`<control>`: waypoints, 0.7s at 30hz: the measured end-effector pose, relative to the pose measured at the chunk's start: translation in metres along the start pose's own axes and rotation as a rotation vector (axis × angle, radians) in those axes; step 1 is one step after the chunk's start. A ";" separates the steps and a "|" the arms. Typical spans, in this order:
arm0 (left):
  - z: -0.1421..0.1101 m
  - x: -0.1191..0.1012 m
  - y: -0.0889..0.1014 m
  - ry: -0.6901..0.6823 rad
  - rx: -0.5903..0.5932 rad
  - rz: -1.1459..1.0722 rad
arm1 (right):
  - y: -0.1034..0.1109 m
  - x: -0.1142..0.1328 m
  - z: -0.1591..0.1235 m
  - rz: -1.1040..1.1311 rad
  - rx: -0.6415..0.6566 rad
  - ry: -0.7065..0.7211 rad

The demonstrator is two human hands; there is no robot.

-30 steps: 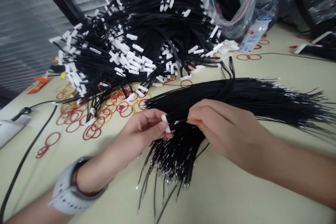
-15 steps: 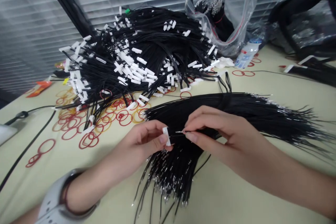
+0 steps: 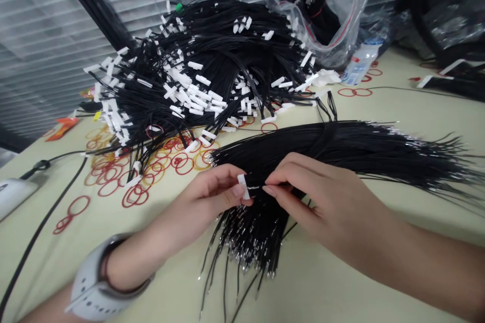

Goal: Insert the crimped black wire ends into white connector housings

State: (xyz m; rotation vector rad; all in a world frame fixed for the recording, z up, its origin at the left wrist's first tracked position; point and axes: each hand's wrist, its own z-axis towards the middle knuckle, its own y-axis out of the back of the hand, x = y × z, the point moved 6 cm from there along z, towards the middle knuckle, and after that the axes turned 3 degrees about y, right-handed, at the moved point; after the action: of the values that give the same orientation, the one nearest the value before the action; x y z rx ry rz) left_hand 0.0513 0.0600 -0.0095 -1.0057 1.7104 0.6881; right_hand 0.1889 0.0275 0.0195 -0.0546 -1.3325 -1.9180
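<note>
Between thumb and fingers, my left hand [image 3: 220,189] pinches a small white connector housing [image 3: 243,185]. My right hand [image 3: 314,192] is closed in a pinch on a thin black wire whose metal terminal [image 3: 253,187] points left at the housing. The terminal tip is at or very close to the housing's right side; I cannot tell whether it is inside. Beneath both hands lies a bundle of loose black wires [image 3: 257,232] with bare silvery terminals at the near end. A second, longer bundle of black wires [image 3: 352,146] stretches to the right behind my right hand.
A big heap of black wires with white connectors [image 3: 227,50] fills the back. Red and yellow rubber bands [image 3: 109,171] lie scattered at left. A clear plastic bag [image 3: 348,25] of wires and a small bottle [image 3: 361,63] stand at back right. A black cable [image 3: 41,232] crosses the left side.
My right hand has brought the wire terminal left, up to the white connector housing. My left hand still pinches the housing. The whole view has shifted slightly.
</note>
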 end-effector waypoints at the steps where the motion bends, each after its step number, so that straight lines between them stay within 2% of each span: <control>1: 0.000 0.000 0.000 0.005 -0.006 -0.007 | 0.000 0.000 0.000 -0.006 0.007 0.001; 8: -0.002 -0.001 -0.001 0.000 -0.025 0.032 | 0.000 0.000 0.003 -0.021 0.002 -0.021; 14: -0.001 0.002 -0.002 0.004 -0.019 -0.007 | -0.003 0.003 0.003 -0.055 -0.021 0.067; 21: 0.001 0.001 -0.002 -0.036 0.010 0.067 | -0.006 0.002 0.004 -0.009 -0.046 0.140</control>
State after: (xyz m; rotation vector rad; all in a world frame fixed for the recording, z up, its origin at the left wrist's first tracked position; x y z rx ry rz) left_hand 0.0533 0.0598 -0.0108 -0.9272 1.7206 0.7357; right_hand 0.1827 0.0302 0.0177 0.0615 -1.1981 -1.9227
